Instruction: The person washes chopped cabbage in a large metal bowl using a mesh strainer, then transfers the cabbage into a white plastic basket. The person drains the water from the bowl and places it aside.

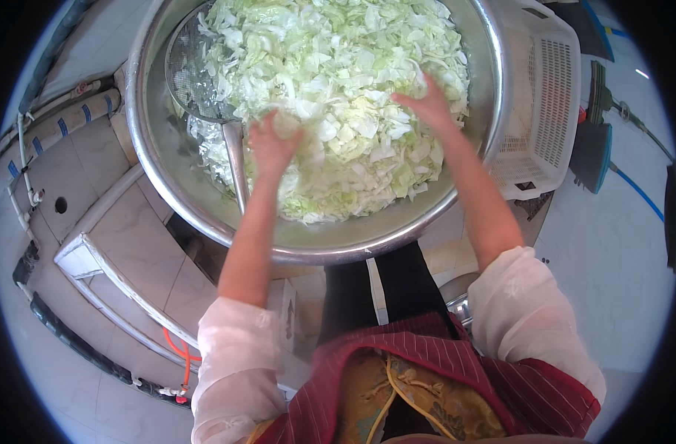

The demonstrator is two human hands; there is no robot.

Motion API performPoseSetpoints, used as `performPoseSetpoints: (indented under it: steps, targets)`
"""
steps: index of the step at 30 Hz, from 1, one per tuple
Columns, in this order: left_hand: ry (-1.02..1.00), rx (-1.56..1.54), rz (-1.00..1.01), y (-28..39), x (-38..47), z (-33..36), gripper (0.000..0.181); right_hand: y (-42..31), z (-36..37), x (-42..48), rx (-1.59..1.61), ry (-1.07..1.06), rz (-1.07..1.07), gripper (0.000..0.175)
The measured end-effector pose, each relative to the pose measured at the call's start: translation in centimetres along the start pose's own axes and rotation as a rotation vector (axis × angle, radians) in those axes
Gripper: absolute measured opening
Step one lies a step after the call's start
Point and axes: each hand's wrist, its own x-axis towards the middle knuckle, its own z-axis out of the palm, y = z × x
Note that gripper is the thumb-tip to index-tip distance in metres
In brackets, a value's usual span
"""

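Observation:
A large round metal basin [315, 252] in front of me is heaped with chopped pale green leaves, cabbage or lettuce [338, 72], lying in water. My left hand [274, 145] is over the near left part of the heap, fingers spread. Farther right, my right hand [429, 105] is at the leaves with thumb and fingers apart. Neither hand clearly grips anything; both are slightly blurred. A metal mesh skimmer [191, 72] rests in the left side of the basin. Its handle [235, 161] slants toward me and passes partly behind my left forearm.
A white plastic basket [554, 111] stands against the basin's right side. Brooms or squeegees [593, 155] lie farther right. On the left are a white metal frame [132, 288], wall pipes [60, 125] and an orange hose [185, 355]. A metal vessel [459, 308] sits low by my right leg.

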Motion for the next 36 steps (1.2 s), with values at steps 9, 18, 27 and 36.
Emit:
performPoseSetpoints:
  steps: [9,18,27,36]
  targets:
    - [0.04,-0.888,0.229,0.6,0.8,-1.3,0.068,0.2,1.7,-1.5,0.648,-0.362,0.12,0.082]
    - [-0.032,-0.768,-0.793,3.2,-6.4,7.3,0.085,-0.4,6.1,-5.4,0.602,0.031,0.825,0.109]
    - [-0.355,-1.942,-0.158,3.7,-4.2,-4.3,0.066,-5.1,-2.4,-3.6,0.78,-0.221,0.105,0.082]
    - [0.146,-0.857,-0.6,-1.1,-14.4,7.1,0.097,9.5,4.2,-9.6,0.368,0.234,0.393,0.1]
